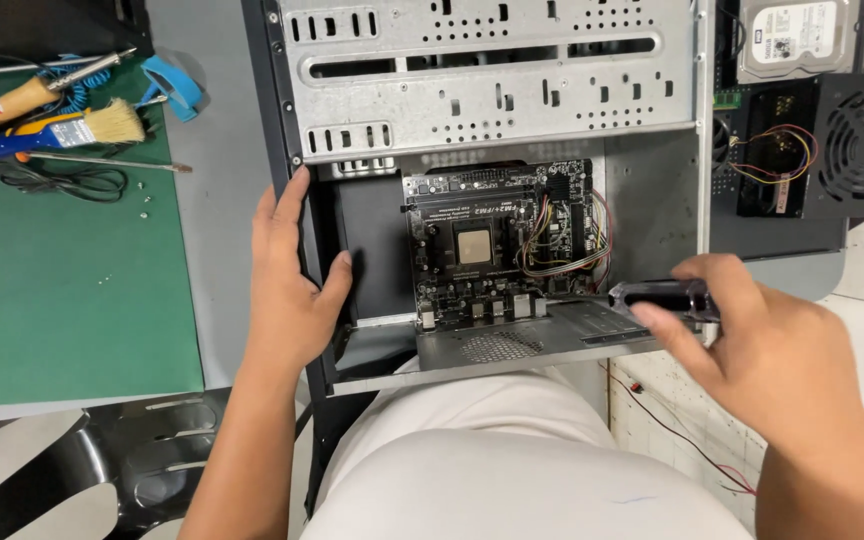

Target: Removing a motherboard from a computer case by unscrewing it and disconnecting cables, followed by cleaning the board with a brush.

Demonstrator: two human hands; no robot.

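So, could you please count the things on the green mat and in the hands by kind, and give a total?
Brushes: 1, the brush
Screwdrivers: 3, one on the mat, a thin one below it, one in the right hand with a dark handle
Tape rolls: 1, blue tape
Cables: 1, black cable
Left hand grips only the case.
Total: 6

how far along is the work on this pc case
Done: the case lies open, side panel off, and the motherboard sits inside with its processor bare, no cooler on it. In hand: the left hand grips the case edge while the right hand holds a screwdriver pointed at the board's lower right. Left: coloured wires lie loose over the board; which screws are in is too small to tell.
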